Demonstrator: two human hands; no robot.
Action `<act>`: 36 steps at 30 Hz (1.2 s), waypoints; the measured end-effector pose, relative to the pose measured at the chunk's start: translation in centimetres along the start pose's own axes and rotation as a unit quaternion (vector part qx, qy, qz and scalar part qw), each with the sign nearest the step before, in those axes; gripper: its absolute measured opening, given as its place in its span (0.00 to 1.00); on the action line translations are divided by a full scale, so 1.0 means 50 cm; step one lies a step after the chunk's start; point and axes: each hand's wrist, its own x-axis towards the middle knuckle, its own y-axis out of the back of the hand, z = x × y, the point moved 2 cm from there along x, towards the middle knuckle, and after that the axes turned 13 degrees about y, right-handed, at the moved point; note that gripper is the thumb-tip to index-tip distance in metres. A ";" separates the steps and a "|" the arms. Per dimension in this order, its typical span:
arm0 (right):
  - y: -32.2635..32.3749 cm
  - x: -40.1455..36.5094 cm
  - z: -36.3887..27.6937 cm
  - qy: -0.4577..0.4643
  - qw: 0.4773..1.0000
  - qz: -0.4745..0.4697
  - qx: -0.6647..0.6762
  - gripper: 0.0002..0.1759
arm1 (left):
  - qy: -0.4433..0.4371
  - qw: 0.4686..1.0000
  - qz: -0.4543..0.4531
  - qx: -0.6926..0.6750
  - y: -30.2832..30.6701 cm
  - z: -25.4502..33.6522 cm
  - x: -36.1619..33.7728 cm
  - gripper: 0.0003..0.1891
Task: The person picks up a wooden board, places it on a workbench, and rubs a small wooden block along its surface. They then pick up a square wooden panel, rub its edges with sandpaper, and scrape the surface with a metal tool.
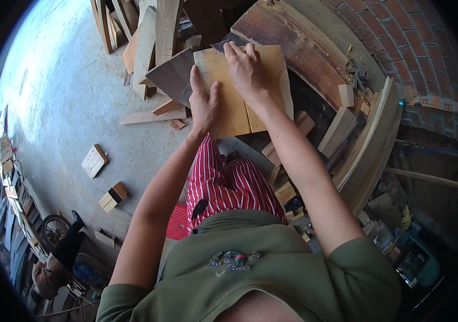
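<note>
A yellowish wooden panel (229, 115) with a seam down its middle lies in front of me, above my knees. My left hand (205, 107) grips its left edge, the index finger stretched along the side and the thumb apart on top. Across the panel's upper part rests my right hand (246, 70), its fingers bent and pressed together near the far edge. Whatever may be under those fingers is hidden. A dark sheet-like edge (219, 46) shows beside the right fingertips. Left of the panel is a dark brown board (171, 75).
A worn reddish plank (293, 40) lies beyond the panel. Wood offcuts (338, 131) lie to the right, beside long curved-looking boards (371, 139). Two small wooden blocks (95, 161) (113, 197) sit on the concrete floor. Another person (52, 273) is at lower left, near a wheel (55, 229).
</note>
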 end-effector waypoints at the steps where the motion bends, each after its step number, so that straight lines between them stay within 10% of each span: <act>1: 0.002 0.003 0.000 0.000 1.000 0.005 -0.001 0.16 | -0.005 1.000 0.001 0.001 -0.002 -0.007 0.002 0.38; 13: -0.015 0.048 0.060 -0.111 0.987 -0.076 0.089 0.08 | 0.002 0.996 0.010 0.093 0.003 0.010 -0.008 0.39; 15: 0.050 -0.002 0.088 -0.146 0.987 -0.009 0.065 0.11 | -0.171 0.916 0.100 0.348 0.003 0.030 -0.028 0.39; 17: 0.108 -0.095 0.129 -0.164 0.985 0.059 0.014 0.15 | -0.257 0.868 0.002 0.424 -0.008 0.030 -0.047 0.35; 21: 0.154 -0.309 0.209 -0.258 0.947 0.035 -0.187 0.33 | -0.301 0.830 -0.056 0.467 -0.029 0.039 -0.051 0.35; 36: 0.174 -0.359 -0.180 -0.143 0.989 0.006 0.036 0.27 | -0.308 0.794 -0.029 0.523 -0.066 0.066 0.104 0.35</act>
